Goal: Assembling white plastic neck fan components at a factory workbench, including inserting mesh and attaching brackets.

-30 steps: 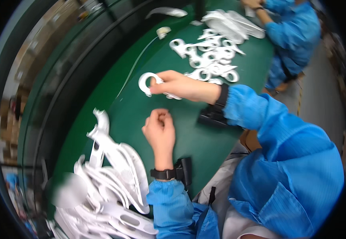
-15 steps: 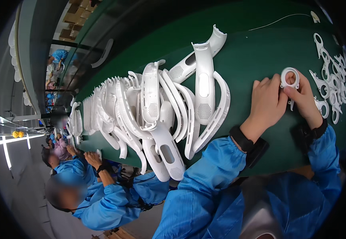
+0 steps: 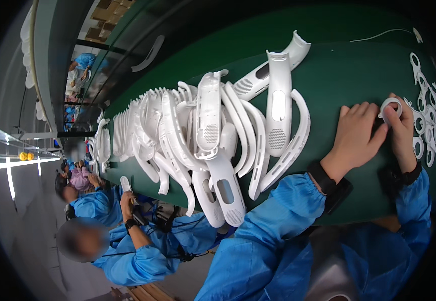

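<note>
A small white plastic ring part (image 3: 384,106) is held at the right of the green bench. My right hand (image 3: 403,133) grips it, with the thumb pressed across the ring opening. My left hand (image 3: 357,134) is closed at the ring's left side, fingers bent and thumb against its lower edge; its fingertips are partly hidden. Beyond my right hand lies a loose heap of similar white ring parts (image 3: 419,123). Left of my hands, a long white curved shell (image 3: 279,100) with a perforated end lies beside a slotted curved strip (image 3: 288,155).
A large pile of white curved shells (image 3: 170,130) covers the bench's (image 3: 323,85) middle and left. One perforated shell (image 3: 228,193) overhangs the near edge. A thin pale cord (image 3: 381,37) lies at the far right. A co-worker in blue (image 3: 137,261) sits at the left, holding a white part.
My view has shifted, so the bench appears farther right. My right thumb has moved across the ring opening, and the ring has tilted. The co-worker's hand has raised a white part.
</note>
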`<state>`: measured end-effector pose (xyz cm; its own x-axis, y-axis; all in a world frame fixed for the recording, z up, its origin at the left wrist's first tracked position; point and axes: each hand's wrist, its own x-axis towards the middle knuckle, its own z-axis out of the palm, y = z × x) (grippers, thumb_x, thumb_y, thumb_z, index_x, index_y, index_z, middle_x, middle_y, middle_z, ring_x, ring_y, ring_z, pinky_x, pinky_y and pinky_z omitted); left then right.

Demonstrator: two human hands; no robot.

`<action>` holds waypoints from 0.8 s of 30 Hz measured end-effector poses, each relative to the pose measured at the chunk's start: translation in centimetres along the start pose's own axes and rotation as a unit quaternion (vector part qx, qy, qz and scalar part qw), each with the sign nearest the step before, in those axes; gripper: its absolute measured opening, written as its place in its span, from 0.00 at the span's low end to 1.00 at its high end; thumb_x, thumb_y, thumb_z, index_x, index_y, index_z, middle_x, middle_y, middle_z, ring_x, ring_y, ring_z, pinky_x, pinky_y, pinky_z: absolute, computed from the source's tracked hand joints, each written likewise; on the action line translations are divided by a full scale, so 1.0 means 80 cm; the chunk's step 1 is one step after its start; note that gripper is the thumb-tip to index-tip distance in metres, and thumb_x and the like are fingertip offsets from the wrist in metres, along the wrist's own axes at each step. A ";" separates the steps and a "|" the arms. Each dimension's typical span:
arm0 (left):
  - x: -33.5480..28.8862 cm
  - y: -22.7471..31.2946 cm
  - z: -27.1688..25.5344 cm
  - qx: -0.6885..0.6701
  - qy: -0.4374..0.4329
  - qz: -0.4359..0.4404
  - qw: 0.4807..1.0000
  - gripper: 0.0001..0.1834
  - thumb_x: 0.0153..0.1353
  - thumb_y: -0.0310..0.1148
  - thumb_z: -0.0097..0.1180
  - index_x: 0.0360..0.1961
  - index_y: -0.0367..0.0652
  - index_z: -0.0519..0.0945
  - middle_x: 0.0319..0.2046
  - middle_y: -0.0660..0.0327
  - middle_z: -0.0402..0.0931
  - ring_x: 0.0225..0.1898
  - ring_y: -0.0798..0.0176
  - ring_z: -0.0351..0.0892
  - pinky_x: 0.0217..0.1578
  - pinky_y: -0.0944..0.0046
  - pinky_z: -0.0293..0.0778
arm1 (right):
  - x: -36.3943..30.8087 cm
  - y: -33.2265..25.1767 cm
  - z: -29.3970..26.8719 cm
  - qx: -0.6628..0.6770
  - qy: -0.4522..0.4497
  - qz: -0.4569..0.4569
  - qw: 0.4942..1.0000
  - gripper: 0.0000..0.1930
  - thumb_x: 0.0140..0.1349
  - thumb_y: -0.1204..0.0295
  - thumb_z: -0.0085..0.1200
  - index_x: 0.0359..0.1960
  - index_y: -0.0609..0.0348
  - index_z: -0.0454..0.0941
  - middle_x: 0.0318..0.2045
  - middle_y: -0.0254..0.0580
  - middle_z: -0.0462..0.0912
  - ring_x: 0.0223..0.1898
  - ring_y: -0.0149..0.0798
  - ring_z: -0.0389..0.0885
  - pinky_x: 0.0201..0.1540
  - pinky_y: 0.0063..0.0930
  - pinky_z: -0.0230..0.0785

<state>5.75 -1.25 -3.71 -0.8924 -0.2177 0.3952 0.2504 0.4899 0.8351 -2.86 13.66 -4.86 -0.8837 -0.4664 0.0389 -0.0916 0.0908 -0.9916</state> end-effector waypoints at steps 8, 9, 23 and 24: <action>-0.002 -0.004 0.002 -0.041 0.025 -0.013 0.999 0.10 0.59 0.32 0.54 0.23 0.42 0.71 0.19 0.60 0.71 0.26 0.55 0.70 0.34 0.56 0.58 | 0.013 0.034 -0.010 0.075 0.052 -0.050 0.995 0.06 0.66 0.71 0.52 0.40 0.59 0.74 0.33 0.27 0.74 0.35 0.20 0.70 0.38 0.14 0.60; -0.002 -0.004 0.002 -0.035 0.029 -0.013 0.999 0.10 0.59 0.32 0.54 0.23 0.42 0.71 0.19 0.60 0.71 0.26 0.55 0.70 0.34 0.56 0.58 | 0.014 0.034 -0.013 0.074 0.043 -0.058 0.995 0.06 0.66 0.71 0.52 0.40 0.58 0.74 0.34 0.27 0.74 0.35 0.20 0.70 0.38 0.13 0.60; 0.000 -0.009 0.008 -0.120 0.047 -0.058 0.990 0.10 0.67 0.33 0.46 0.29 0.41 0.66 0.18 0.59 0.73 0.22 0.53 0.72 0.34 0.57 0.59 | 0.011 0.049 -0.029 0.184 0.013 -0.015 0.983 0.13 0.66 0.62 0.47 0.44 0.59 0.70 0.28 0.30 0.70 0.26 0.23 0.65 0.31 0.20 0.60; 0.001 -0.010 0.008 -0.119 0.043 -0.059 0.990 0.10 0.67 0.33 0.46 0.30 0.41 0.66 0.19 0.60 0.74 0.22 0.53 0.73 0.34 0.57 0.59 | 0.012 0.050 -0.028 0.185 0.014 -0.016 0.982 0.13 0.66 0.62 0.47 0.44 0.59 0.70 0.28 0.30 0.70 0.26 0.23 0.65 0.31 0.20 0.60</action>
<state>5.23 -1.15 -4.56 -0.8881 -0.3371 0.3126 0.2374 0.2460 0.9398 -5.11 15.58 -8.48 -0.8959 -0.4388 0.0694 0.0491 -0.2529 -0.9662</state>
